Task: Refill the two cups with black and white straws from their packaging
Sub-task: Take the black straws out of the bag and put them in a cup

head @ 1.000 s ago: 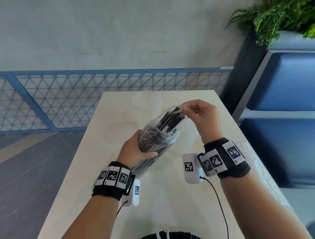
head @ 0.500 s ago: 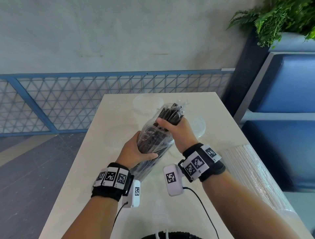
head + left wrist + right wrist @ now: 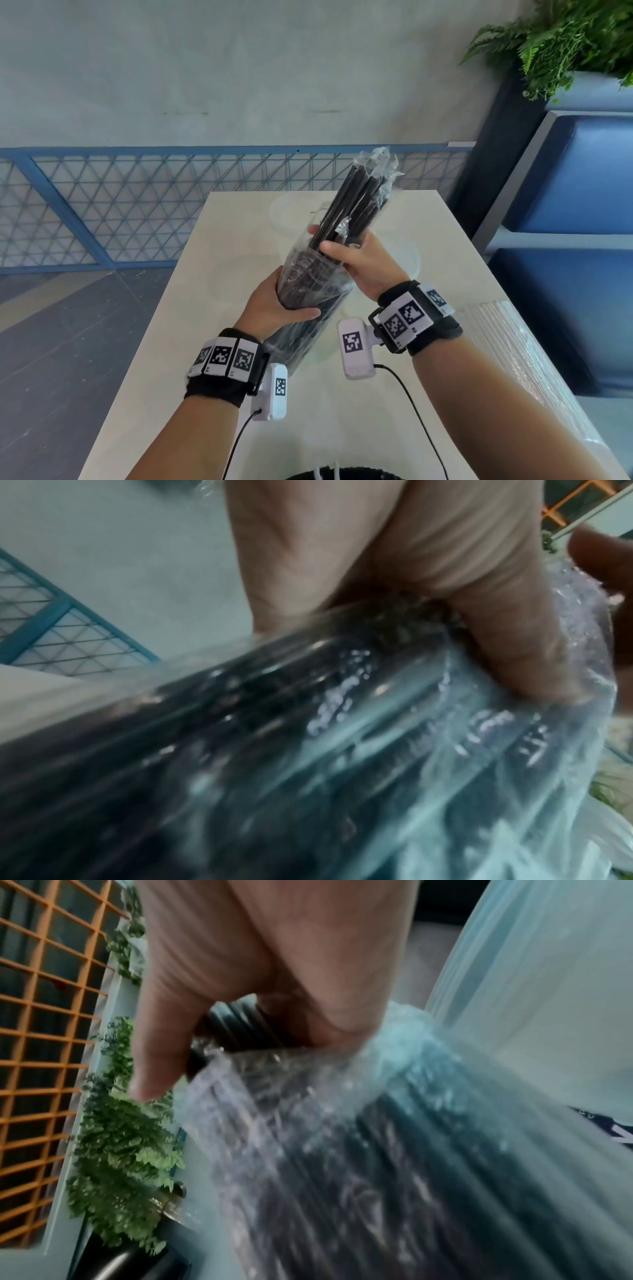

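My left hand [image 3: 274, 305] grips the clear plastic bag [image 3: 308, 294] of black straws around its middle, above the table. My right hand [image 3: 346, 250] grips a bundle of black straws [image 3: 356, 202] that sticks far out of the bag's mouth, tilted up and to the right. The left wrist view shows my fingers [image 3: 479, 610] curled round the bag [image 3: 308, 750]. In the right wrist view my fingers [image 3: 164, 1047] wrap the black straws [image 3: 240, 1026]. Two clear cups [image 3: 291, 209] [image 3: 407, 257] stand behind my hands, partly hidden. A pack of white straws [image 3: 513, 349] lies at the table's right edge.
The pale table [image 3: 205, 342] runs away from me toward a blue mesh railing [image 3: 137, 205]. Blue cushioned seats [image 3: 582, 171] stand on the right, with a fern planter [image 3: 565, 37] above them. The floor drops off on the left.
My right hand came down from the bag's top edge, took hold of the black straws and has pulled the bundle up and out of the bag. My left hand stayed on the bag.
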A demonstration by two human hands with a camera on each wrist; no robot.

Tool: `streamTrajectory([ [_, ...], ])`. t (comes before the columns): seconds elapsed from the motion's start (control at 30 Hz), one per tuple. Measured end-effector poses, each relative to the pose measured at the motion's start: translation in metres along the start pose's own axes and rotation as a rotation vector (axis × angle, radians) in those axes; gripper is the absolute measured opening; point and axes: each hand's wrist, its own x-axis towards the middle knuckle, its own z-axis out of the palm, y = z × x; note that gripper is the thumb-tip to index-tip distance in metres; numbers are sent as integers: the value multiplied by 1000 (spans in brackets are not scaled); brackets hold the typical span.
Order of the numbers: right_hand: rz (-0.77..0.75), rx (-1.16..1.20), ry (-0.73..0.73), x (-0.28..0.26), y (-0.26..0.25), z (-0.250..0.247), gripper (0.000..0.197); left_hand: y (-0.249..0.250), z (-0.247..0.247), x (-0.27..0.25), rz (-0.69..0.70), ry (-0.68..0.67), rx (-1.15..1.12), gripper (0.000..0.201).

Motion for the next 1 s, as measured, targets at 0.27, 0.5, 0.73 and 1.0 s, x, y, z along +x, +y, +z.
streamTrajectory([
  [0.27,23,70,268,7,5,11,8,0,4,9,-3,11,-17,71],
  [0.5,-52,141,290,16,-4,9,7,-1,0,13,-8,35,-39,68],
  [0.73,-12,-98,117,9,12,15,19,-2,7,12,-25,35,-138,66],
  [1.0,-97,95,461,27,-20,-2,8,-8,1,10,-26,120,-74,54],
])
